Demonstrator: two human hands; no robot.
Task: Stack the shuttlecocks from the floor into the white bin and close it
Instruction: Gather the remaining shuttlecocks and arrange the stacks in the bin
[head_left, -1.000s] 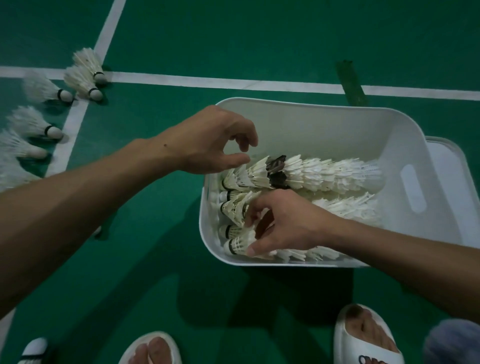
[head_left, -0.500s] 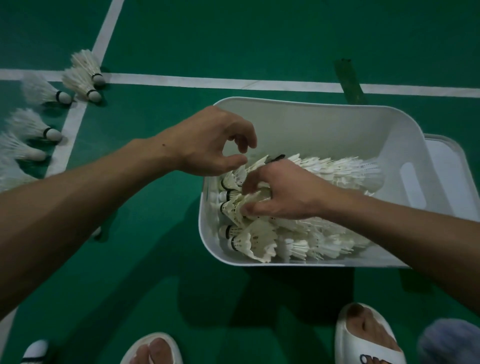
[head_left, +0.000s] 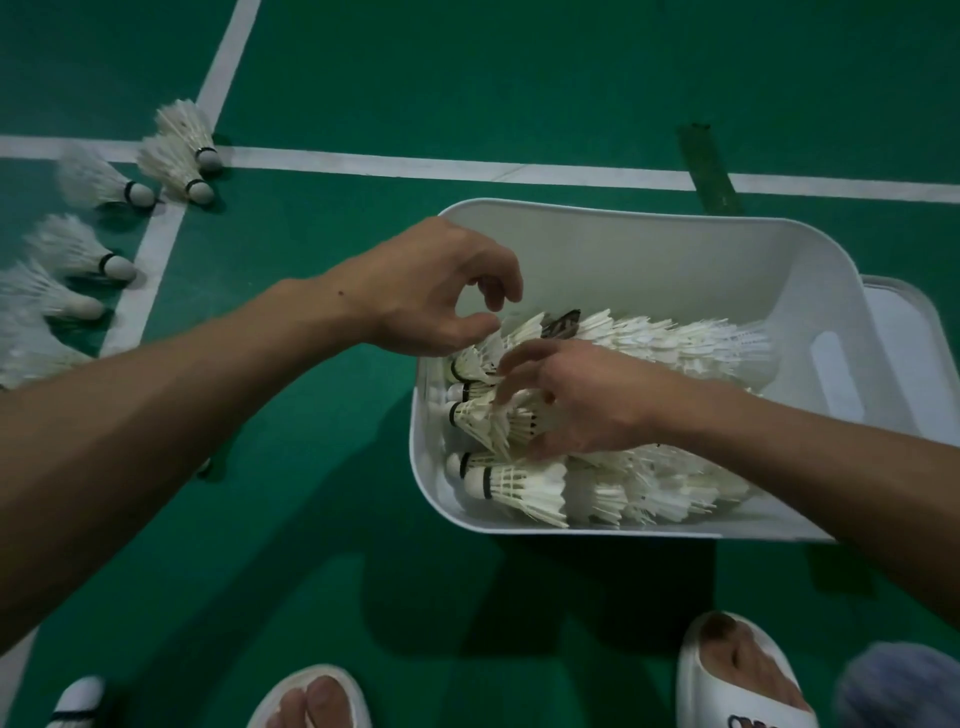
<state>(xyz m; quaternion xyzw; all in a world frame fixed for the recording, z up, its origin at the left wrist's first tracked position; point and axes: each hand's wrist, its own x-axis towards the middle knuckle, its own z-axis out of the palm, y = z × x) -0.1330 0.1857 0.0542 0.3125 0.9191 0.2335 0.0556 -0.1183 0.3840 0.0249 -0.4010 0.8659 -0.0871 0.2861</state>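
The white bin (head_left: 649, 228) stands open on the green floor (head_left: 322, 545), its lid (head_left: 906, 358) lying flat at its right end. Inside it, shuttlecock stacks (head_left: 675, 343) lie on their sides in rows, corks toward the bin's left wall. The right hand (head_left: 587, 400) rests on the middle row with its fingers spread over the feathers, not clasping them. The left hand (head_left: 431, 296) hangs over the bin's left corner, fingers curled and nothing seen in them. Loose shuttlecocks (head_left: 78, 249) lie on the floor well to the left.
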